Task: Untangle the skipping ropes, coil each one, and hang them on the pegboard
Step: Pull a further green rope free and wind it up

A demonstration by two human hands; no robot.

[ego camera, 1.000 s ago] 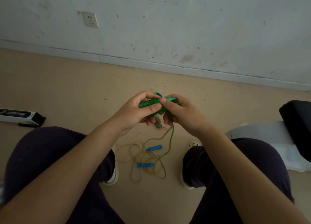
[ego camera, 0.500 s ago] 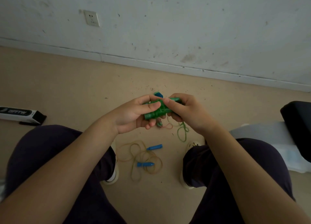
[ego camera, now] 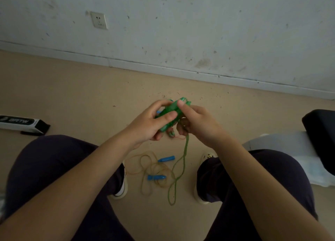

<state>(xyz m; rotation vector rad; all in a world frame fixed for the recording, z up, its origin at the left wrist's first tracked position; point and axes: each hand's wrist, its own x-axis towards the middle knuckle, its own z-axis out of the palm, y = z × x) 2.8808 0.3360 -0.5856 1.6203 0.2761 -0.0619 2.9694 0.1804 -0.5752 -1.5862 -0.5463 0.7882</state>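
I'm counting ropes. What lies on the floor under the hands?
Under the left hand and right hand, an orange rope with two blue handles lies loose; the green rope dangles over it. Legs may hide more.

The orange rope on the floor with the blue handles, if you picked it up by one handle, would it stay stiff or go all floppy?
Probably floppy: the thin orange rope lies in loose, overlapping loops on the tan floor. It would likely dangle and drag the second blue plastic handle along. It looks light, being so thin. The loops cross each other, so it may snag into a knot.
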